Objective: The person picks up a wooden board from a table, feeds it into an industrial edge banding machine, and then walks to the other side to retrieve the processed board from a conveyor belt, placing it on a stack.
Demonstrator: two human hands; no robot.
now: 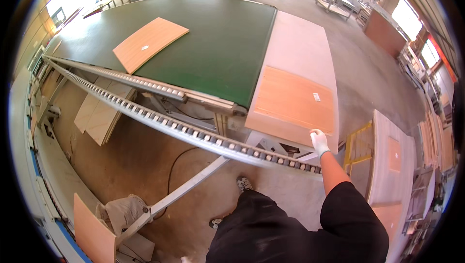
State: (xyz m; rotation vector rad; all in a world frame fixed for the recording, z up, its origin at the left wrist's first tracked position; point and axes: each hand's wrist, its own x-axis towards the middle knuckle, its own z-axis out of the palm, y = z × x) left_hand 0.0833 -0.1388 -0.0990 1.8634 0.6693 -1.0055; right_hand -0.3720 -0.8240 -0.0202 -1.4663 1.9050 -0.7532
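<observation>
A gloved right hand (319,141), fingers curled, is at a wooden panel's (294,99) near edge, toward its right corner, on a pale worktop (300,38); any grip cannot be told. The panel stretches leftward, long axis crosswise. The farther left hand (185,259) barely shows, its state unclear.

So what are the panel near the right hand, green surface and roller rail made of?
Panel: probably wood or laminate, matt; fine grain-like streaks show. Green surface: perhaps rubber or plastic, smooth, judging by its soft sheen. Roller rail: apparently metal, given its smooth, silvery look.
</observation>
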